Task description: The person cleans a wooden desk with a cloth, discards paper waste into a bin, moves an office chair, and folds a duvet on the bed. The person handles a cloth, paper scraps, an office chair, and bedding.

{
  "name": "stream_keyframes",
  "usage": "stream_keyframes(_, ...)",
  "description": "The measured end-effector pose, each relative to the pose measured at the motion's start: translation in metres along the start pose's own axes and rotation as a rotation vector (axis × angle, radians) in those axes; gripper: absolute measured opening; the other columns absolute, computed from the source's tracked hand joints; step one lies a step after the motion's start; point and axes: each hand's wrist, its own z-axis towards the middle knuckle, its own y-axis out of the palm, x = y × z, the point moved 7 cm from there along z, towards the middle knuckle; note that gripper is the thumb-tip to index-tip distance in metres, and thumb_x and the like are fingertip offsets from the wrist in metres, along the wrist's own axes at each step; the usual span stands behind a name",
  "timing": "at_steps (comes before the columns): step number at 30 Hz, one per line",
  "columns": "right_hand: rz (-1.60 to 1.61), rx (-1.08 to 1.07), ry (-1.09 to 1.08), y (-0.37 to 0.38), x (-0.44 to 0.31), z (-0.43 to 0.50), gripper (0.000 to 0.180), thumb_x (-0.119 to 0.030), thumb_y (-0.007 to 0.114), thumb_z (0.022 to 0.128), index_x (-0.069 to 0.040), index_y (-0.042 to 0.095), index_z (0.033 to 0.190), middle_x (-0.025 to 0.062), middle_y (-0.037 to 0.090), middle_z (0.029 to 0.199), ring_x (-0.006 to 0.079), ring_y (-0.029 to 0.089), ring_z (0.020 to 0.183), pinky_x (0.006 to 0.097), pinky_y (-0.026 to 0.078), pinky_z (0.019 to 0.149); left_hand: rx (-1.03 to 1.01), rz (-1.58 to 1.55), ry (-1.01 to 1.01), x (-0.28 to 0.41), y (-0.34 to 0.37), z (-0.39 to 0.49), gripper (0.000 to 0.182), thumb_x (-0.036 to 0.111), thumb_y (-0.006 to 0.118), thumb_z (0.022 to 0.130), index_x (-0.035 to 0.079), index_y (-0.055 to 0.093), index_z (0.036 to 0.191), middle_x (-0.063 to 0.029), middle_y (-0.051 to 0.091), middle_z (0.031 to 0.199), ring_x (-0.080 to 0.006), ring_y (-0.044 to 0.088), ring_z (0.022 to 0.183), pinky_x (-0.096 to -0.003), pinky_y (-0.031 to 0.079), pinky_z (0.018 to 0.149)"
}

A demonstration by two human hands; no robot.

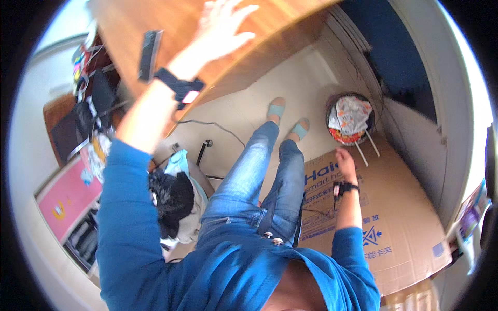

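My left hand (223,33) is spread over the wooden tabletop (179,17), fingers apart and holding nothing; whether it touches the wood is unclear. Beside that wrist, on the tabletop, lies a dark flat rectangular object (150,56). My right hand (345,165) hangs low at my right side, fingers loosely curled, over or near a large flat cardboard sheet or box (404,217); its palm side is hidden. Both wrists wear black straps. Just beyond the right hand stands a round bin (330,112) holding a crumpled printed wrapper (350,112), with two white sticks (361,154) jutting out.
A dark cable (218,126) crosses the floor near my slippered feet. Left of my legs are black fluffy fabric (173,198) and a light-blue cloth (178,163). A pink panel (70,198) and a cluttered chair (62,124) stand farther left. A wall runs along the right.
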Motion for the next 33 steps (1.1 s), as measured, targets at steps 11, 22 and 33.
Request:
stream_keyframes(11,-0.188,-0.206,0.061,-0.036,-0.102,-0.098,0.032,-0.014,0.056,0.087,-0.001,0.058,0.117,0.0071,0.064,0.095,0.0135,0.059,0.086,0.0276,0.047,0.078,-0.137,-1.008,-0.837,0.11,-0.058,-0.36,0.023,0.013,0.054,0.087,0.011,0.061,0.11,-0.0098,0.063,0.107,-0.0277,0.054,0.111,-0.0492,0.023,0.108)
stream_keyframes(22,-0.433,-0.282,-0.307,0.011,-0.279,-0.082,0.03,-0.013,0.055,0.087,-0.002,0.058,0.114,0.0088,0.064,0.096,0.0162,0.059,0.09,0.0292,0.047,0.08,0.109,-0.937,-1.245,0.097,-0.056,-0.538,0.021,0.009,0.053,0.081,0.016,0.064,0.098,-0.0089,0.055,0.064,-0.0278,0.053,0.06,-0.0387,0.044,0.08)
stream_keyframes(33,-0.69,-0.336,-0.576,0.191,-0.469,-0.15,0.018,-0.011,0.07,0.075,-0.002,0.064,0.09,0.0106,0.064,0.087,0.0191,0.063,0.079,0.0316,0.051,0.069,0.165,-1.201,-1.472,0.057,-0.031,-0.661,0.025,0.016,0.056,0.085,0.011,0.061,0.11,-0.011,0.066,0.092,-0.0294,0.062,0.087,-0.0372,0.048,0.078)
